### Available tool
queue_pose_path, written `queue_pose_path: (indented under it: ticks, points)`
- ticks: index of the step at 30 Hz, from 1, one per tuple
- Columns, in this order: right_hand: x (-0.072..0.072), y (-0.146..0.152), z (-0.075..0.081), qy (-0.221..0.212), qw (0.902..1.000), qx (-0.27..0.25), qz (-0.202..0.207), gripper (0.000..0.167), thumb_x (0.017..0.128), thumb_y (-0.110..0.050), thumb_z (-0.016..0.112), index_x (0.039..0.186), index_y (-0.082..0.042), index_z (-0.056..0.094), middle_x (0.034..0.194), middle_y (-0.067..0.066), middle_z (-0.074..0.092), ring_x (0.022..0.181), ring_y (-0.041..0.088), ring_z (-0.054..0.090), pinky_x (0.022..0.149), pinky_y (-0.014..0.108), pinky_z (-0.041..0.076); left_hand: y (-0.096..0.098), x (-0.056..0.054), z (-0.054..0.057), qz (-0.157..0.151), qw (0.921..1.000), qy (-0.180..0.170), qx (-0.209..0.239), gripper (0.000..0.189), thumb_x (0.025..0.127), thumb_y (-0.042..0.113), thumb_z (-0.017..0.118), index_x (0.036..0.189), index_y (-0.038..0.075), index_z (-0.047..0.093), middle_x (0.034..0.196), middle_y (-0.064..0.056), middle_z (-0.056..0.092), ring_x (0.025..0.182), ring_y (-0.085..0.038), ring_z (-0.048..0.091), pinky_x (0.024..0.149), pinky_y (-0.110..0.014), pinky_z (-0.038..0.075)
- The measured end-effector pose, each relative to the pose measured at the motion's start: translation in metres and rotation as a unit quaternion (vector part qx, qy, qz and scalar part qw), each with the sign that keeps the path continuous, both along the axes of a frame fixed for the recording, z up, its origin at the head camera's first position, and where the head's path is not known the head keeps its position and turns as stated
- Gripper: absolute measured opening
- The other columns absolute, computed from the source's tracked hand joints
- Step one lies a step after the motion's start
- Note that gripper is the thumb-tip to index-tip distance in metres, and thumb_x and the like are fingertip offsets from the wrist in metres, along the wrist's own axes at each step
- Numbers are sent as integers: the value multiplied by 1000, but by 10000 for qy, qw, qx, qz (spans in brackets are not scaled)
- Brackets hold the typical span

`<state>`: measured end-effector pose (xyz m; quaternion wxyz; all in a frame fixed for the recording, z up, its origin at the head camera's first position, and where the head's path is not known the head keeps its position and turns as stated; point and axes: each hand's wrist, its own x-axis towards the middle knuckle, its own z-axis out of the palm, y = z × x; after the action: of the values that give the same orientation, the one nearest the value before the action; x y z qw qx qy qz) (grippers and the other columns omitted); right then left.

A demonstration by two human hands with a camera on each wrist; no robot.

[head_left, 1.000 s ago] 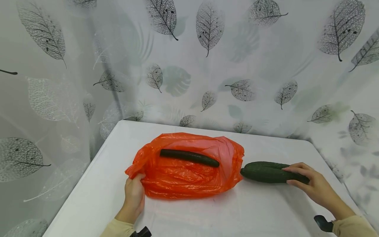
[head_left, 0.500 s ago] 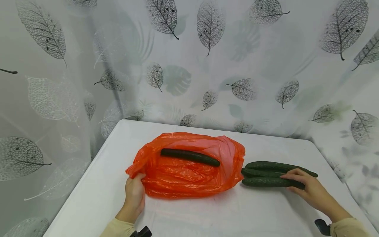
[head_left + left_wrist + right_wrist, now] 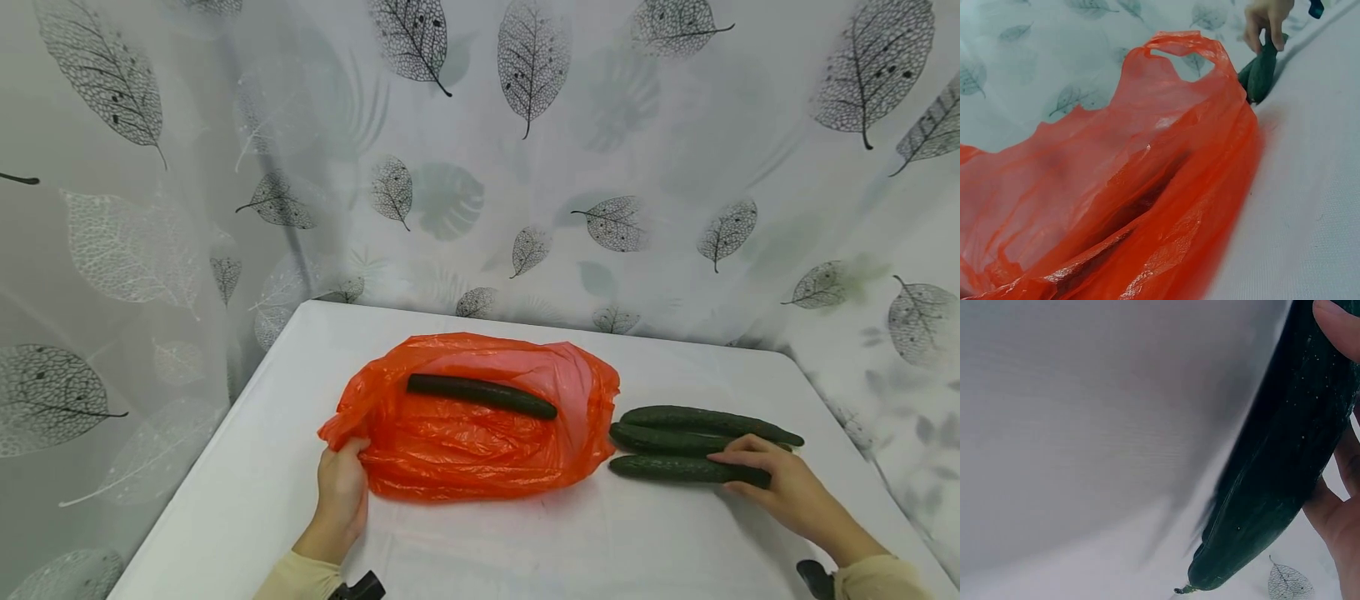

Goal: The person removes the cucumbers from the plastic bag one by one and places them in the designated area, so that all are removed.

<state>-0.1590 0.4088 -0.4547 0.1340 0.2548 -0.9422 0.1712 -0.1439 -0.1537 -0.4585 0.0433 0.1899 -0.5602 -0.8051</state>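
Observation:
My left hand grips the gathered left end of an orange-red plastic bag, which lies spread on the table. One dark green cucumber shows at the bag's opening. To the bag's right, my right hand holds the nearest cucumber between thumb and fingers, near its right end. Just behind it lie two more cucumbers, a middle one and a far one. In the right wrist view the held cucumber fills the right side. The bag covers most of the left wrist view.
A white table carries everything. Behind it and at both sides hangs a pale curtain printed with leaves. The bag's handle loop stands up in the left wrist view.
My right hand has drawn the nearest cucumber toward me, away from the other two, which now show separately. The left hand and bag have stayed in place.

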Motion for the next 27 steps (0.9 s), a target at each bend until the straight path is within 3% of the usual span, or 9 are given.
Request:
queue_pose_path:
  ticks: [7, 18, 21, 27]
  points:
    - [-1, 2, -9, -384, 9982, 105, -450, 46, 64, -18, 94, 106, -24, 76, 102, -13, 64, 94, 9, 63, 73, 36, 57, 1, 0, 1, 29, 10000, -4, 5, 58, 99, 3, 33, 154, -9, 18, 157, -13, 26, 143, -28, 24, 122, -39, 17]
    - [1, -3, 2, -1004, 9914, 472, -698, 41, 70, -22, 91, 108, -20, 74, 105, -5, 66, 93, 26, 66, 74, 52, 55, 3, 0, 2, 108, 9999, 8, 34, 56, 98, 3, 34, 151, -12, 20, 154, -15, 28, 141, -29, 26, 121, -39, 18]
    - [2, -3, 5, -1061, 9899, 558, -756, 42, 71, -23, 91, 109, -20, 74, 105, -4, 66, 93, 28, 66, 72, 52, 55, 3, 0, 2, 77, 10000, 9, 32, 56, 98, 3, 34, 151, -12, 20, 154, -15, 27, 141, -29, 26, 121, -39, 18]
    - [3, -5, 15, -654, 9940, 481, -727, 45, 70, -35, 92, 108, -21, 75, 104, -9, 66, 92, 17, 66, 72, 49, 56, 3, 1, 2, 51, 10000, 21, 59, 57, 98, 2, 33, 152, -11, 19, 155, -14, 27, 142, -29, 25, 122, -38, 17]
